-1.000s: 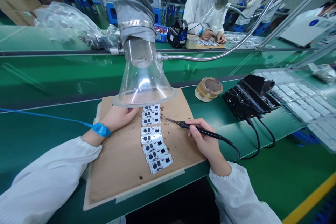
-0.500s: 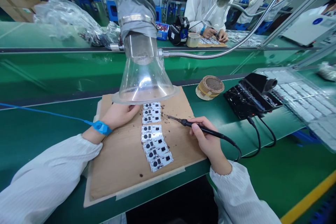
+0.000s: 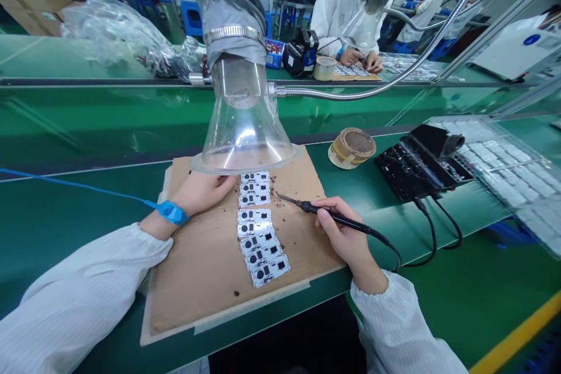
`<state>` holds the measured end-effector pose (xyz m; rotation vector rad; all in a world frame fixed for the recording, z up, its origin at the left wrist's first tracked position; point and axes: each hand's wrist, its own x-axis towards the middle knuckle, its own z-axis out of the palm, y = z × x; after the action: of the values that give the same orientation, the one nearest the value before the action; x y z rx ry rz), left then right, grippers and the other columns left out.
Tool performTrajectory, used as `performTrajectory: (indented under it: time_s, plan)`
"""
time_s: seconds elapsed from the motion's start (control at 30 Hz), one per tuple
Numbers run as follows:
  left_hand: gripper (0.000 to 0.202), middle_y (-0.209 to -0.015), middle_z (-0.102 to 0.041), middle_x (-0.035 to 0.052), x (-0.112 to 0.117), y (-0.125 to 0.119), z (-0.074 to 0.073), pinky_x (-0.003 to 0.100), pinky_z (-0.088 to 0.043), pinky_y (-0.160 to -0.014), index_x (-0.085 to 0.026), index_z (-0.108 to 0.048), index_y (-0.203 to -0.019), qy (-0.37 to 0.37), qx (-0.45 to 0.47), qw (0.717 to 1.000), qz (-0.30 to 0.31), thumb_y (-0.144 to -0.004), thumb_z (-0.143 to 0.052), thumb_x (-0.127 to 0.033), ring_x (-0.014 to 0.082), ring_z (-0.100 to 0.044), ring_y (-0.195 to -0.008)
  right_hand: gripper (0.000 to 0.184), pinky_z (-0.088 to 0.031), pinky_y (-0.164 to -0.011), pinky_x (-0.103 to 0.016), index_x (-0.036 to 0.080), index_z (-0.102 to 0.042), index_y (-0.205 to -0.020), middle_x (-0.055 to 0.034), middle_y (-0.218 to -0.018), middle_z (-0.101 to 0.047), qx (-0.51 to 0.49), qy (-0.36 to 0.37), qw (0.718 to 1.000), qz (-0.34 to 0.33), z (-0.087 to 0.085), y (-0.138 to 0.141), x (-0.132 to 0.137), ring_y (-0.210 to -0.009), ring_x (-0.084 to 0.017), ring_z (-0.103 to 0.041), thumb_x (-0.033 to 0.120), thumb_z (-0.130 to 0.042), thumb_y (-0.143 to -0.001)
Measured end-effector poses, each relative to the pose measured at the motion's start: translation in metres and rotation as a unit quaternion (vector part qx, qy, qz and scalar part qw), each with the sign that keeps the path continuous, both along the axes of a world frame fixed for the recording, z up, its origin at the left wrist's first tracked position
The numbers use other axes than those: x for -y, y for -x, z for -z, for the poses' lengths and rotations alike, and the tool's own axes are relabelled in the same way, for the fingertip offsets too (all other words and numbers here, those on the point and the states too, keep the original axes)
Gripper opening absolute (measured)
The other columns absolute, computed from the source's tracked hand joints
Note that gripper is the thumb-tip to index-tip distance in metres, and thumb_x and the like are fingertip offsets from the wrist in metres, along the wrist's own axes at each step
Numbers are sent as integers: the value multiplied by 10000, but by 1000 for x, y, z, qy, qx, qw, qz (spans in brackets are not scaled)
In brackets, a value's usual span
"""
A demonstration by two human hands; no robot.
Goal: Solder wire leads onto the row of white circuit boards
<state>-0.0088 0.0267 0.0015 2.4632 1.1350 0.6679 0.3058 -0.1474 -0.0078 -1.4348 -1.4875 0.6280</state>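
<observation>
A column of several small white circuit boards [image 3: 255, 228] with black components lies on a brown board [image 3: 193, 280]. My right hand [image 3: 344, 231] is closed around the handle of a soldering iron [image 3: 324, 210]. The iron points left, its tip just right of the upper circuit boards. At the upper left of the column rests my left hand [image 3: 209, 191], with a blue wrist strap [image 3: 172, 212] on it. Its thumb reaches toward the upper boards, but the clear hood [image 3: 245, 134] hides its other fingers. Whether that hand holds anything is not visible.
A round tin [image 3: 352, 148] stands behind the iron, beside a black soldering station [image 3: 416, 163]. Clear trays of white parts [image 3: 504, 163] lie at right. A metal gooseneck [image 3: 350, 94] crosses above the bench. Dark crumbs dot the brown board. Opposite, a co-worker [image 3: 337, 11] bends over similar boards.
The soldering iron's tip has shifted slightly left, closer to the circuit boards, along with my right hand. My left hand stays in place. The whole view has drifted a little.
</observation>
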Motion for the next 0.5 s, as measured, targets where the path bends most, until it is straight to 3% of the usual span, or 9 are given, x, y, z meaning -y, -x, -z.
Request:
performTrajectory:
  time_s: [0.2, 0.5]
  plan:
    - [402, -752, -672, 56, -1, -1, 0, 341, -416, -678, -210, -626, -835, 2, -1, 1000, 5, -1085, -463, -479, 231, -586, -694, 192, -573, -703, -330, 260, -772, -1085, -11, -774, -736, -5, 4, 1000, -10, 2, 0, 1, -676, -180, -687, 412, -655, -1083]
    - [439, -610, -569, 18, 1, -1, 2, 347, -352, -626, -233, -540, -736, 18, -7, 1000, -6, -1082, -446, -487, 219, -538, -603, 201, -561, -637, -296, 257, -770, -1104, -16, -779, -748, -16, 1, 1000, -24, 0, 1, 1, -658, -169, -694, 425, -661, -1084]
